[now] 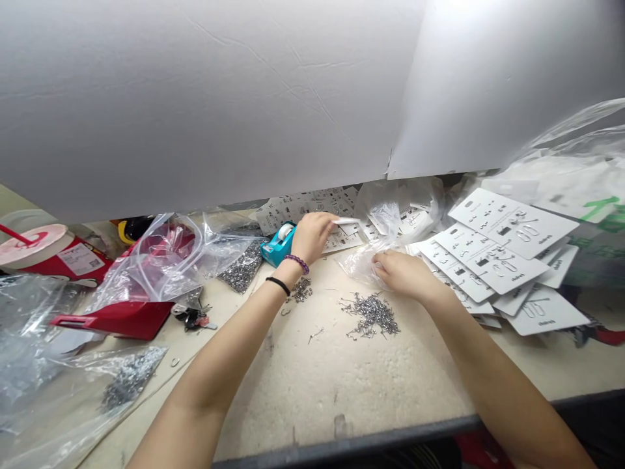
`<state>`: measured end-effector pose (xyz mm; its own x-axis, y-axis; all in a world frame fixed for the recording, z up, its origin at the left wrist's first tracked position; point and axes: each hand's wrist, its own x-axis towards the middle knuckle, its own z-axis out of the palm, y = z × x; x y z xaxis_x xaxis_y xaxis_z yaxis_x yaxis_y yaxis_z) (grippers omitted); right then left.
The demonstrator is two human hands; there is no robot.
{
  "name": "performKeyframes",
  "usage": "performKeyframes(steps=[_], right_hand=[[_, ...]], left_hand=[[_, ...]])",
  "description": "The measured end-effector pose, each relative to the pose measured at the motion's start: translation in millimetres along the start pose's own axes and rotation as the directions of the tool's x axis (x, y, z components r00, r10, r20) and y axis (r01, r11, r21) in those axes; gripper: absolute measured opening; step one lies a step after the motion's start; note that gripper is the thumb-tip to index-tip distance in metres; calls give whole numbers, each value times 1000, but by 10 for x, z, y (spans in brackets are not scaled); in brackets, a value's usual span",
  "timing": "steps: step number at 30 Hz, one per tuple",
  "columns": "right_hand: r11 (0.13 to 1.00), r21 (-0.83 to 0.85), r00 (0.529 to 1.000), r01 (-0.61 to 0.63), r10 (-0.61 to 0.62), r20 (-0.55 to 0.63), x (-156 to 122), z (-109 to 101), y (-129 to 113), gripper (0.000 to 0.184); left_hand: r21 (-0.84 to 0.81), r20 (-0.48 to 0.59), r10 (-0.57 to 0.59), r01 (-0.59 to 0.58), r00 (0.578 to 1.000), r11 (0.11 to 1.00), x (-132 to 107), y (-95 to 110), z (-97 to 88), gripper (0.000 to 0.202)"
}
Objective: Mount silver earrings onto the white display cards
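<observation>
A large white board (195,98) screens the far side of the cream-topped table (312,397). Printed display cards (488,254) lie fanned in a heap at its right edge, while clear plastic bags (161,260) and a red dustpan (114,319) crowd the left edge. A teal tape dispenser (276,244) sits near the far edge. Loose metal earring hooks (371,314) form a pile at mid-table, with a smaller clump (301,290) just left of them. The left hand (312,238), a purple beaded bracelet (296,263) at its wrist, is curled and pinches a white card (347,221) at the fingertips. The right hand (398,273) lies curled on a crumpled clear bag (364,264), though whether it pinches the plastic cannot be told. Working just beyond the hooks, as both hands do here, leaves the pile undisturbed
</observation>
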<state>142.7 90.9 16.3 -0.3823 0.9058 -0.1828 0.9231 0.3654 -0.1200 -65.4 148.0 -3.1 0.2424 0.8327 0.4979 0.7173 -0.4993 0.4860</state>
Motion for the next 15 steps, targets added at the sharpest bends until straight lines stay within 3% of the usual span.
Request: performKeyframes(steps=[3, 5, 6, 8, 10, 12, 13, 15], right_hand=[[1000, 13, 1000, 2, -2, 3, -5, -4, 6, 26], [1000, 22, 1000, 2, -2, 1, -1, 0, 8, 25], [1000, 27, 1000, 3, -3, -2, 4, 5, 8, 24], [999, 41, 1000, 5, -4, -17, 20, 18, 4, 23], [998, 63, 999, 6, -3, -40, 40, 34, -4, 25], [996, 92, 998, 4, 1, -59, 55, 43, -8, 29], [994, 109, 998, 3, 4, -65, 57, 44, -6, 30], [989, 147, 998, 8, 2, -67, 48, 32, 11, 32]], left_hand=[[-136, -229, -139, 109, 964, 985, 121, -27, -66, 40], [-325, -298, -236, 134, 925, 936, 193, -1, -128, 36], [-482, -290, -310, 141, 905, 864, 221, 27, -163, 30], [-748, -186, -457, 176, 870, 640, 253, 113, -234, 20], [-894, -13, -575, 248, 818, 372, 236, 232, -308, 17], [-943, 220, -639, 328, 737, 52, 137, 377, -372, 19], [-916, 385, -614, 367, 689, -162, 44, 460, -394, 21], [-862, 504, -552, 421, 664, -281, -249, 647, -400, 24]])
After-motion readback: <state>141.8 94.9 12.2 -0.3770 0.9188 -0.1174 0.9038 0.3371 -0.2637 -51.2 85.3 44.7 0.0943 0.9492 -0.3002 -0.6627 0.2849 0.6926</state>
